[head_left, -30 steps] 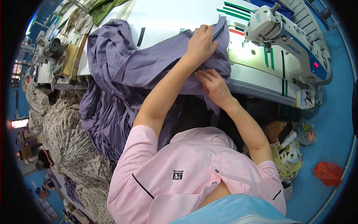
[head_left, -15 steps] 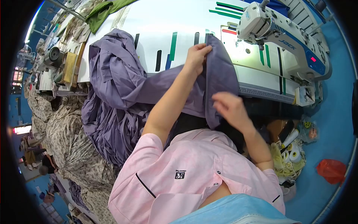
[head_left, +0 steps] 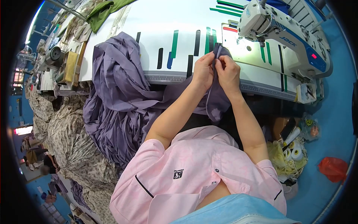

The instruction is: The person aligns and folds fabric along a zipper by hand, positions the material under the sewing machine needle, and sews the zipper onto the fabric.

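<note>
Purple fabric (head_left: pixel 119 71) lies heaped on the left of the white table and hangs over its front edge, with one end stretching right to my hands. My left hand (head_left: pixel 204 71) pinches the edge of that end between thumb and fingers. Close beside it, my right hand (head_left: pixel 228 72) is closed on the same edge, just below its upper tip. Below my hands the cloth hangs down past the table edge. To the right stands a white and blue sewing machine (head_left: pixel 283 39) with its needle area lit; the fabric is apart from the needle.
Green and black tape strips mark the table (head_left: pixel 153 22). A ruler strip (head_left: pixel 164 78) runs along its front edge. Green cloth (head_left: pixel 100 15) lies at the back left, patterned fabric (head_left: pixel 71 138) hangs at left, and thread cones (head_left: pixel 296 153) and a red bag (head_left: pixel 332 169) are at lower right.
My right hand has moved up to the fabric's upper edge beside my left hand. The raised cloth has been gathered narrower and lower, uncovering more tape strips and the ruler.
</note>
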Demonstrator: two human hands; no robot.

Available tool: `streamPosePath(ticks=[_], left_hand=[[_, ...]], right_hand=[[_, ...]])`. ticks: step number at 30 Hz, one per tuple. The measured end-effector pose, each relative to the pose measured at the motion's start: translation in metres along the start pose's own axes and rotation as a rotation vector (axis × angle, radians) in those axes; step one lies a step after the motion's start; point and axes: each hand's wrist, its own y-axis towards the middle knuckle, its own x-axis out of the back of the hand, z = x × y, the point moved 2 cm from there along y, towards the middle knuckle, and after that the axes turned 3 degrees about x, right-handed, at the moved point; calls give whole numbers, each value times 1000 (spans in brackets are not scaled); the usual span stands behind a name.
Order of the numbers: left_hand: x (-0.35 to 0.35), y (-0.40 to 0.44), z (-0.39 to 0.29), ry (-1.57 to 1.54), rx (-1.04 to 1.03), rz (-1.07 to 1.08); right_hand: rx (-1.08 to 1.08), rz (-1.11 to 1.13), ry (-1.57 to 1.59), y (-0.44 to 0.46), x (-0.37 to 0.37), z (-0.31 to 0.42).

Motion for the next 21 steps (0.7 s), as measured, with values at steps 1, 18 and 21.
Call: streamPosePath(ticks=[1, 18, 21], left_hand=[[-5, -4, -1, -13, -11, -31], [-3, -34, -16, 568, -149, 262], [10, -62, -43, 1189, -421, 536]], right_hand=[[-46, -4, 51, 0, 3, 2], [-46, 374, 368, 33, 68, 3], [353, 236, 512, 25, 115, 32]])
